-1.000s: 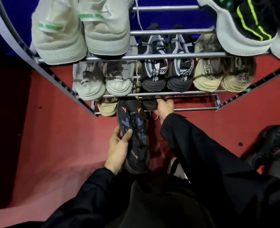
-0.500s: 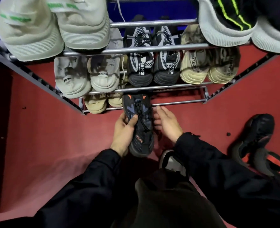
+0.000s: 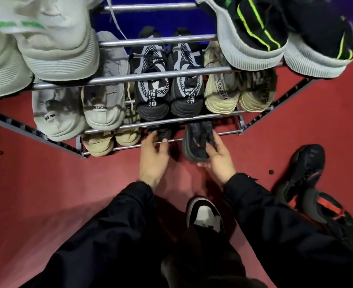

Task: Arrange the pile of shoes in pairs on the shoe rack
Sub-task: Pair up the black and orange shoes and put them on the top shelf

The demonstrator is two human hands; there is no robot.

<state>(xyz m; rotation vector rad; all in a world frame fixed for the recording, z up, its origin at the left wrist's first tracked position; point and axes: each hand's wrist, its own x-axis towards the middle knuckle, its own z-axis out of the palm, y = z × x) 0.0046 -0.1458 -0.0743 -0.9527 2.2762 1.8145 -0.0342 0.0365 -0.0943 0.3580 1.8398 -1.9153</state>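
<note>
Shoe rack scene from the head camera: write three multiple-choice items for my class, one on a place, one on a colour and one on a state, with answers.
1. Where is the dark shoe held by the right hand?
A. On the top shelf.
B. At the lowest shelf, heel towards the person.
C. In the person's lap.

2. What colour is the floor?
A. Green.
B. White.
C. Red.

3. How is the left hand?
A. Open, fingers spread.
B. Closed round a white shoe.
C. Out of view.

Answers: B, its toe lies under the lowest rails; C, red shows on both sides of the arms; A, its fingers are apart and hold nothing.
</note>
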